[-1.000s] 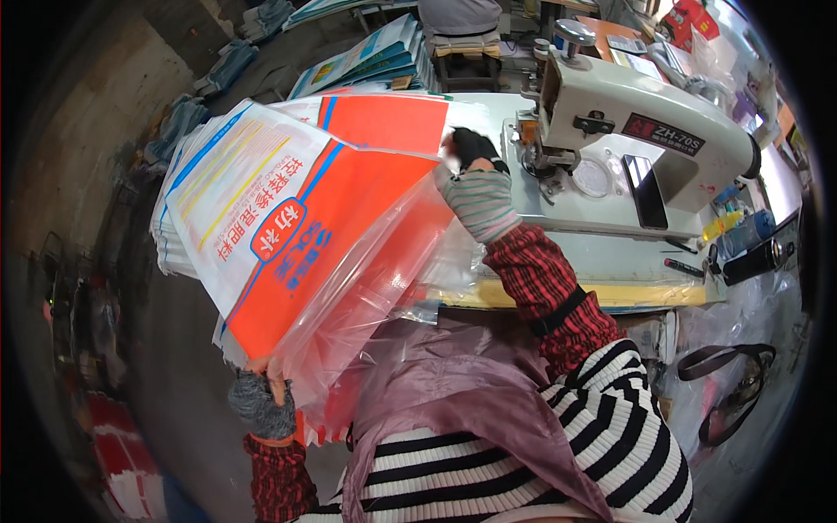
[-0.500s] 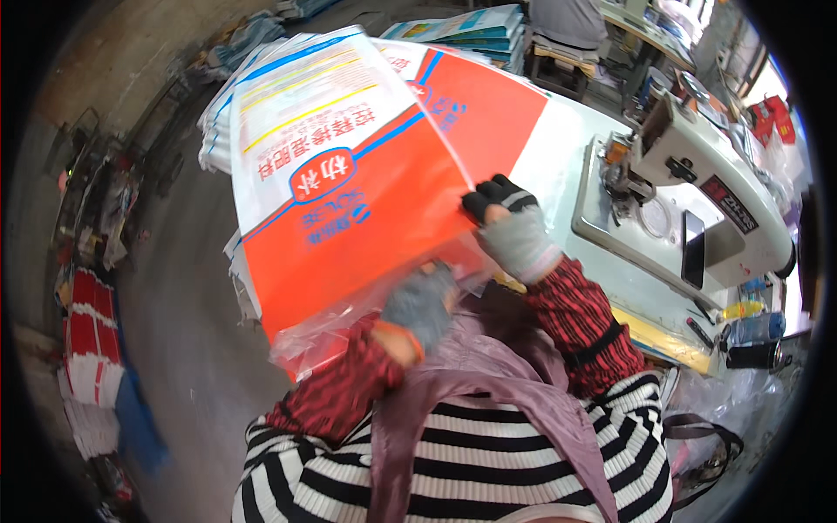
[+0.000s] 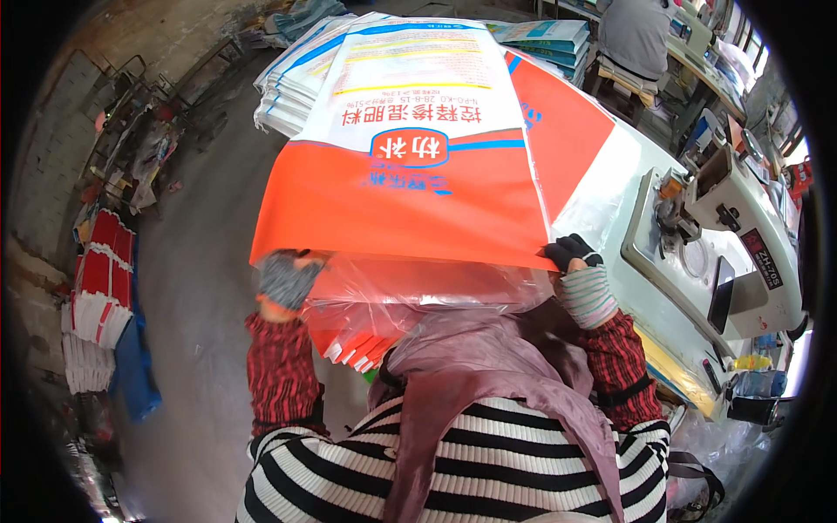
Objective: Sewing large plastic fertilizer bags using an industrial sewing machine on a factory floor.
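A large orange and white printed bag [image 3: 392,213] lies flat before me on a pile of similar bags. My left hand [image 3: 288,281], in a grey glove, is closed on its near left corner. At the near right corner, my right hand [image 3: 578,277] pinches the edge; its glove is light grey with black fingers. Clear plastic film [image 3: 436,283] sticks out below the bag's near edge, between my hands. Another orange bag [image 3: 562,131] lies underneath toward the right, and a stack of white and blue bags [image 3: 301,78] shows behind at the left.
A white sewing machine [image 3: 741,235] stands on the pale table at right, with a dark phone [image 3: 721,295] on its base. Bottles [image 3: 767,383] sit by the right edge. Red and white bundles [image 3: 105,270] are at far left. A person in grey [image 3: 635,39] sits beyond.
My left hand has moved left from the middle of the near edge to the left corner. The bag has turned squarer to me and shifted right; my right hand stays at its right corner.
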A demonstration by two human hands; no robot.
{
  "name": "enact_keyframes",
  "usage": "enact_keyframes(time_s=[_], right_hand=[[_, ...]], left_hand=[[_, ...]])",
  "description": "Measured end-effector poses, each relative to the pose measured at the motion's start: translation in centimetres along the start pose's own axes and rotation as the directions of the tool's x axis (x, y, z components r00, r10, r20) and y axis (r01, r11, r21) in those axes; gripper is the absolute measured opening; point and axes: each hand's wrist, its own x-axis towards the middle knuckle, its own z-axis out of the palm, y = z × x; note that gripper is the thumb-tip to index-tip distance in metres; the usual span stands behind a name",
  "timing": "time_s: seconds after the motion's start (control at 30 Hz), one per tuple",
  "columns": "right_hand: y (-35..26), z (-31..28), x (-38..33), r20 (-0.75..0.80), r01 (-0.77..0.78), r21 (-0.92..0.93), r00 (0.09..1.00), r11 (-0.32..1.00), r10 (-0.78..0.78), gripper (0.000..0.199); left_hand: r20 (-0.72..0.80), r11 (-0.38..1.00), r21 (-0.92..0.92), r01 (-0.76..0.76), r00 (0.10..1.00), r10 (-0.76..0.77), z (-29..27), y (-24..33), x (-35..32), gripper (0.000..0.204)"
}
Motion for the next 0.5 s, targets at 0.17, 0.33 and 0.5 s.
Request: enact_keyframes(time_s=[0.17,0.33,0.5], right_hand=[[-0.6,-0.5,0.0,-0.007,0.028,-0.017,1.000,0.999,-0.028,0.031],[-1.3,-2.6,-0.7,-0.034,-0.016,-0.040,0.999,0.999,0.014,0.027],[-0.7,-2.9,-3.2,-0.209,-0.009,-0.095,0.978,0.995,-0.012,0.017]], left_hand=[[-0.311,0.335,-0.902,-0.273,0.948,-0.066,-0.8,3.1,0.1,0.038],[-0.272,0.214,-0.944,-0.252,0.960,-0.068,0.6,2.5,3.6,0.025],[-0.492,0.117,-0.837,-0.535,0.828,0.270,4.0,18.9,12.8,0.024]])
